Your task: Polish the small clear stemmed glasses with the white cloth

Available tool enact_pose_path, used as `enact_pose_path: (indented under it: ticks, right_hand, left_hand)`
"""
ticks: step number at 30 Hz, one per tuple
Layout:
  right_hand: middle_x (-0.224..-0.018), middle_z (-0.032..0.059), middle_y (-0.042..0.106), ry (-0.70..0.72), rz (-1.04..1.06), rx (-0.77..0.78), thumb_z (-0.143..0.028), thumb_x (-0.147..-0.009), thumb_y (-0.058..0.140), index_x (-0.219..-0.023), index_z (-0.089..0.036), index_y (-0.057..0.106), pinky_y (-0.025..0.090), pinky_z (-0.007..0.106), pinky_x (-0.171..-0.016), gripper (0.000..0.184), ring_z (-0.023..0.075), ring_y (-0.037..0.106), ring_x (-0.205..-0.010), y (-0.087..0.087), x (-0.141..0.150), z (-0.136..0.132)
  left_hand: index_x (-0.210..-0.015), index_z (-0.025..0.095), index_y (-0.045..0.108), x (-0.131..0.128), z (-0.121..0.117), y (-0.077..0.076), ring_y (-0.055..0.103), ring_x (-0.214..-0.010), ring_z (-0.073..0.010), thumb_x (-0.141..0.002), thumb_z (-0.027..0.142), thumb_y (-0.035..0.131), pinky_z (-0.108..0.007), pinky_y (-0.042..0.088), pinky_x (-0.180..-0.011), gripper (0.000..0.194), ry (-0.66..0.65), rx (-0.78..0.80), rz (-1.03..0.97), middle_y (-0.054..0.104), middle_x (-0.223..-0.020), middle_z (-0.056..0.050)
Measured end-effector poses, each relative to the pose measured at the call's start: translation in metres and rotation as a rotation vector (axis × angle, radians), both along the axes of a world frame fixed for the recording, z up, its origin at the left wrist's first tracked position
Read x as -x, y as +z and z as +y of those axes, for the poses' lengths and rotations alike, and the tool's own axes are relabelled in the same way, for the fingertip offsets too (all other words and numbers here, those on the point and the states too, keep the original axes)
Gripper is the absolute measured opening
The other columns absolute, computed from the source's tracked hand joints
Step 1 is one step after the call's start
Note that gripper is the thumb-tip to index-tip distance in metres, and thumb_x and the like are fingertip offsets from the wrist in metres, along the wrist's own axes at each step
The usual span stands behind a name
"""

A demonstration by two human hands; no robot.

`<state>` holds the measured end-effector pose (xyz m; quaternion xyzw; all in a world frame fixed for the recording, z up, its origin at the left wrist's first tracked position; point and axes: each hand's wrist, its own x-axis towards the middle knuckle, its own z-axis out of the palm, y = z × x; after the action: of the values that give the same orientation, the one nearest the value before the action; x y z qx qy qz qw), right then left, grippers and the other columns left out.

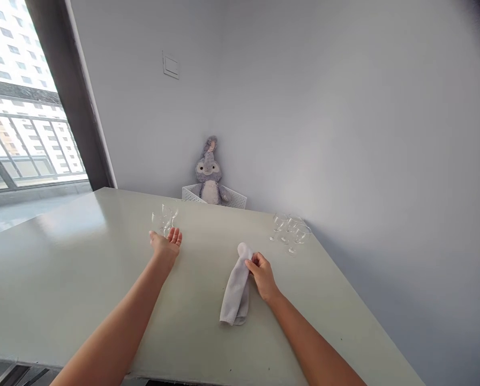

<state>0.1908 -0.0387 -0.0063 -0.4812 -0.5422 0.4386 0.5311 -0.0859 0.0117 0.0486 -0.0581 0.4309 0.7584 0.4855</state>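
Observation:
My left hand (166,246) reaches out over the table with its palm turned up and its thumb and fingers apart. Just beyond its fingertips stand a few clear glasses (166,213), partly hidden by the hand; whether it touches one I cannot tell. A white cloth (235,289) hangs in a long fold from my right hand (263,273), which pinches it near its top. Farther right is a group of clear stemmed glasses (301,234), upright and apart from both hands.
Both groups of glasses stand on a pale, glossy table (192,332). Behind its far edge a grey plush rabbit (210,174) sits in a white perforated basket (235,200) by the wall corner. A window (27,128) lies at the left.

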Motion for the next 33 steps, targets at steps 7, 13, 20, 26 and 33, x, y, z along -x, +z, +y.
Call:
enact_pose_path:
  ticks: [7,13,20,26,33]
  right_hand:
    - [-0.060,-0.0049,0.047,0.064,0.476,0.283,-0.019,-0.058,0.058,-0.068,-0.020,0.046,0.036,0.022,-0.051,0.016,0.0108,0.043,-0.055,0.004,-0.004,0.004]
    - [-0.055,-0.0038,0.047,0.049,0.622,0.368,-0.020,-0.060,0.059,-0.067,-0.017,0.052,0.036,0.023,-0.048,0.010,0.0107,0.043,-0.051,0.005,-0.005,0.006]
    - [-0.063,-0.0017,0.054,-0.047,0.639,0.268,-0.030,-0.059,0.070,-0.081,-0.018,0.056,0.040,0.027,-0.051,0.028,0.0134,0.048,-0.054,0.016,-0.004,-0.001]
    - [-0.077,-0.0019,0.055,-0.177,0.529,0.004,-0.027,-0.064,0.067,-0.091,-0.025,0.055,0.042,0.024,-0.057,0.030,0.0132,0.049,-0.065,0.031,-0.008,-0.009]
    - [-0.091,0.0036,0.062,0.172,0.537,0.096,-0.035,-0.074,0.059,-0.104,-0.021,0.061,0.042,0.026,-0.061,0.033,0.0153,0.053,-0.073,0.032,0.004,-0.018]
  left_hand:
    - [-0.108,0.027,0.030,0.013,0.009,-0.005,0.060,-0.094,-0.0207,-0.080,0.064,0.023,-0.035,0.053,-0.067,0.048,-0.107,-0.351,-0.214,0.052,-0.110,-0.014]
    - [-0.087,0.020,0.035,0.007,0.007,-0.003,0.061,-0.089,-0.0174,-0.083,0.055,0.033,-0.028,0.055,-0.064,0.036,-0.085,-0.264,-0.225,0.053,-0.103,-0.014]
    - [-0.079,0.017,0.041,-0.069,-0.016,-0.003,0.063,-0.083,-0.0209,-0.079,0.031,0.054,-0.030,0.054,-0.063,0.019,-0.571,-0.203,-0.052,0.059,-0.089,-0.013]
    - [-0.088,0.020,0.049,-0.123,-0.024,-0.024,0.062,-0.089,-0.0174,-0.073,0.034,0.063,-0.032,0.049,-0.081,0.025,-0.792,-0.402,0.202,0.061,-0.096,-0.006]
    - [-0.101,0.022,0.046,-0.135,-0.031,-0.032,0.059,-0.096,-0.0180,-0.075,0.035,0.060,-0.036,0.046,-0.086,0.032,-0.846,-0.520,0.280,0.058,-0.107,-0.007]
